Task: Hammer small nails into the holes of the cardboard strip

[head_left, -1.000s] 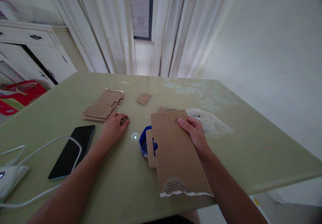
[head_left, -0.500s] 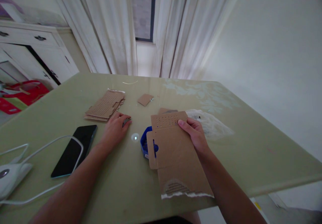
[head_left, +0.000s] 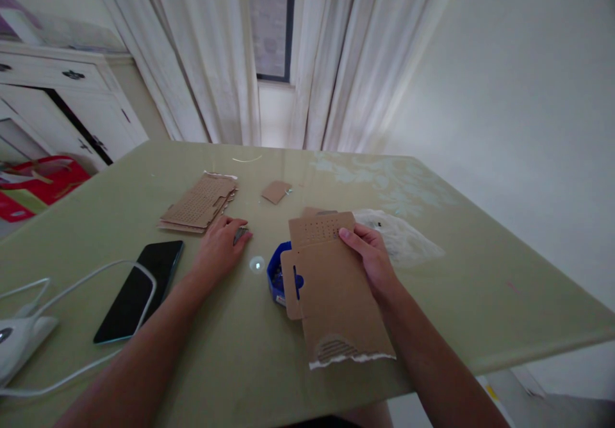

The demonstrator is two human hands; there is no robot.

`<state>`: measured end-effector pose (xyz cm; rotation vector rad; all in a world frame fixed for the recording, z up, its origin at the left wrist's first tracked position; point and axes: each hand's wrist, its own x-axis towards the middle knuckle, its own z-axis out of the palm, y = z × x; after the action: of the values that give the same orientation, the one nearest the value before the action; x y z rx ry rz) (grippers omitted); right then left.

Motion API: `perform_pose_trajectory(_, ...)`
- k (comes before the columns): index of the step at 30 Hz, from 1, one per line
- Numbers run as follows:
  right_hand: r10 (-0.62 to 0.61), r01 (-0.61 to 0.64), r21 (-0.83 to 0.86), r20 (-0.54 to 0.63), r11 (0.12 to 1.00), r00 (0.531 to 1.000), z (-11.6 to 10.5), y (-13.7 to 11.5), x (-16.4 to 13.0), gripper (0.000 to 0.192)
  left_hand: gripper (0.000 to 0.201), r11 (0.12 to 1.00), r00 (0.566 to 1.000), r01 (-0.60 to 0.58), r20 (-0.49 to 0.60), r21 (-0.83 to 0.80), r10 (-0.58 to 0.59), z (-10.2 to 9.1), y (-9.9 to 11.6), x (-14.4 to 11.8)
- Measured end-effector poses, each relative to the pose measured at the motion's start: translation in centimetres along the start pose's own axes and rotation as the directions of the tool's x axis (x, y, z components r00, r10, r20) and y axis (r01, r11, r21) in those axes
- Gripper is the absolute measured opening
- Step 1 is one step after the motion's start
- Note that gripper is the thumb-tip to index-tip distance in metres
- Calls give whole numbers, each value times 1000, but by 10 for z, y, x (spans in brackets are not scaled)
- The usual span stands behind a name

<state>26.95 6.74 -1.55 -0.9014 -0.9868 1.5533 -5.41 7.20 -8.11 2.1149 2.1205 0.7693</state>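
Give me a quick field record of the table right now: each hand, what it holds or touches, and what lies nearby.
left hand: flat on the table, fingers on a small dark item, too small to identify
right hand: holds the cardboard sheet by its right edge
blue container: partly hidden behind the sheet
cardboard stack: beyond the left hand
small cardboard piece: further back
phone: screen dark, left of the left arm
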Motion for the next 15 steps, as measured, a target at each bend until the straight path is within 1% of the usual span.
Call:
perform_pose_trajectory(1, -2, 2, 18, 23, 1000, 1000, 1, 0, 0, 34, 40, 1000, 999, -14, -37, -2, 14, -1, 2, 0)
perform_pose_trajectory(3, -8, 4, 57, 74, 998, 997, 3, -2, -2, 32, 35, 997, 984, -66, -167, -40, 58, -8, 10, -1)
perform_pose_trajectory(5, -5, -7, 88, 132, 996, 991, 4, -4, -4, 31, 31, 978, 942, -160, -318, -135, 110, -18, 25, -5)
perform_pose_trajectory(6, -2, -15, 99, 166, 995, 986, 4, -4, -5, 31, 30, 956, 920, -217, -368, -198, 132, -24, 34, -8)
perform_pose_trajectory(7, 0, -23, 107, 206, 994, 979, 4, -4, -7, 32, 28, 925, 905, -281, -391, -255, 167, -31, 43, -13)
perform_pose_trajectory(8, 0, -29, 113, 248, 993, 969, 3, -3, -9, 32, 27, 890, 895, -339, -397, -304, 205, -37, 53, -18)
perform_pose_trajectory(9, 0, -36, 116, 293, 993, 956, 3, -2, -11, 32, 27, 855, 895, -381, -370, -351, 247, -42, 62, -24)
perform_pose_trajectory(10, 2, -44, 115, 338, 992, 941, 2, -1, -14, 32, 29, 811, 884, -435, -356, -392, 302, -45, 69, -31)
perform_pose_trajectory(12, 9, -55, 99, 415, 994, 910, 1, 1, -17, 30, 33, 708, 847, -531, -323, -466, 422, -48, 80, -42)
perform_pose_trajectory(13, 11, -56, 90, 444, 994, 896, 1, 2, -19, 30, 38, 668, 839, -543, -299, -508, 455, -46, 84, -47)
perform_pose_trajectory(14, 9, -55, 83, 471, 995, 882, 0, 3, -21, 30, 43, 651, 847, -526, -264, -547, 462, -43, 86, -52)
perform_pose_trajectory(15, 7, -53, 78, 497, 996, 868, 0, 3, -22, 31, 46, 657, 868, -484, -220, -579, 445, -39, 87, -56)
